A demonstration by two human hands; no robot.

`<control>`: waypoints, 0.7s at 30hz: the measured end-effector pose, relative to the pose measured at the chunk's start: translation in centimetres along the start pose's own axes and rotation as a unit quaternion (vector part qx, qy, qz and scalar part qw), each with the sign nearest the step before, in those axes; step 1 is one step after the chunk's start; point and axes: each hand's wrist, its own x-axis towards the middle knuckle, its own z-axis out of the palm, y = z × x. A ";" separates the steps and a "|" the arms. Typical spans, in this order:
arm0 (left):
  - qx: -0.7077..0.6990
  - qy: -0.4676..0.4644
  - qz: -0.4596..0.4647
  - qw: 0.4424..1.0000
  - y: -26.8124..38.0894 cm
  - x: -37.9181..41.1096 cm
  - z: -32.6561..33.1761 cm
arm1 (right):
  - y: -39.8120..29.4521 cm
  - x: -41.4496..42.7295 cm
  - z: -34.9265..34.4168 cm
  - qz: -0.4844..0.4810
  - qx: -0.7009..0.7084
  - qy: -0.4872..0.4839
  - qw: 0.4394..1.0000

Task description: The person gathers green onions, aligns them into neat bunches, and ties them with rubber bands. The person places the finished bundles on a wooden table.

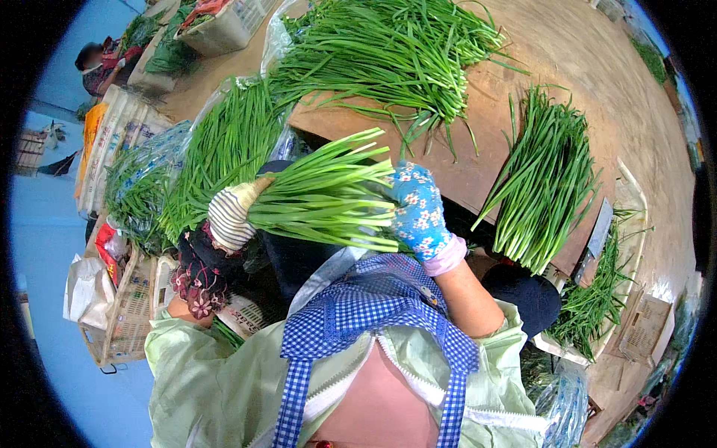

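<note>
My left hand (pixel 232 215), in a striped glove, grips a bunch of long green leafy stalks, seemingly garlic chives (pixel 325 196), held sideways over my lap with pale ends to the right. Against those ends is my right hand (pixel 417 207), in a blue flowered glove; its fingers are mostly hidden, so I cannot tell whether it grips them. A large heap of the same stalks (pixel 381 56) lies beyond on a brown board (pixel 442 157). A smaller bundle (pixel 546 185) rests at the board's right. Near its right edge lies a cleaver (pixel 596 232).
More stalks (pixel 235 140) lie in plastic at the left, beside a clear bag of greens (pixel 148 185). Plastic crates (pixel 131 308) stand at the lower left. A pale tub (pixel 641 224) with loose greens stands right of the board. Another person (pixel 101 70) is at the far upper left.
</note>
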 end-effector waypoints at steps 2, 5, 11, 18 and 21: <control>0.043 0.010 0.022 0.999 0.3 0.2 0.2 | -0.3 0.0 0.3 -0.014 0.040 0.029 0.999; 0.073 0.018 0.044 0.996 0.5 0.4 0.2 | -0.8 -0.4 0.8 0.060 0.028 0.045 0.997; 0.093 0.005 0.084 0.992 0.5 0.9 0.3 | -1.0 -2.0 0.8 0.123 0.034 0.006 0.992; 0.034 -0.059 0.030 0.997 -0.1 0.8 0.6 | 0.5 -4.0 0.8 0.149 -0.097 0.061 0.982; 0.071 -0.039 -0.007 0.997 -1.1 0.0 -0.3 | 2.7 -5.7 -1.0 0.185 -0.202 0.083 0.958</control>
